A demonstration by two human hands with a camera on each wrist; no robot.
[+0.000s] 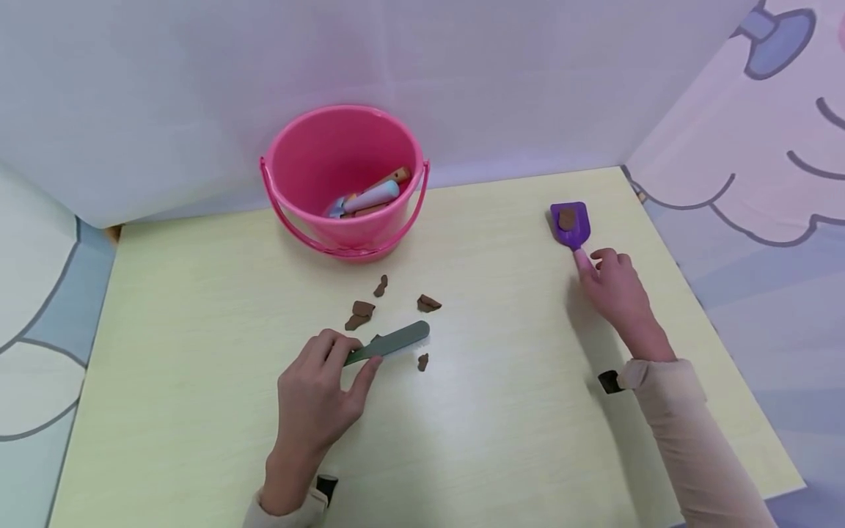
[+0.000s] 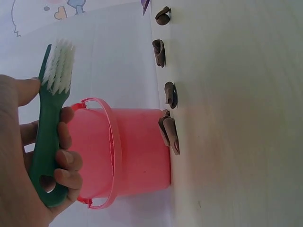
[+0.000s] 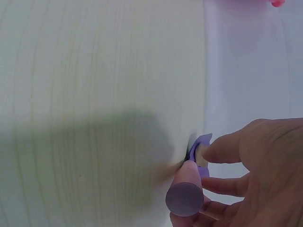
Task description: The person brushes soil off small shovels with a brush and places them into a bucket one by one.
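Note:
In the head view my left hand (image 1: pixel 317 392) grips a green brush (image 1: pixel 399 341) above the table. The left wrist view shows the white bristles (image 2: pixel 60 66) and a hole near the handle's end. Several curled brown pieces (image 1: pixel 361 312) lie just beyond the brush, and a small brown scrap (image 1: pixel 422 361) lies beside its tip. Over at the right, my right hand (image 1: pixel 617 290) holds the pink handle (image 3: pixel 187 176) of a purple toy shovel (image 1: pixel 578 233). A brown piece (image 1: pixel 566 219) rests in the shovel's blade.
A pink bucket (image 1: pixel 343 227) stands near the table's back edge, its carrying handle hanging at the front. Inside lie several tools, one with a pale blue handle (image 1: pixel 372 196). White and patterned cloth (image 1: pixel 502 95) rises behind the pale yellow table (image 1: pixel 502 411).

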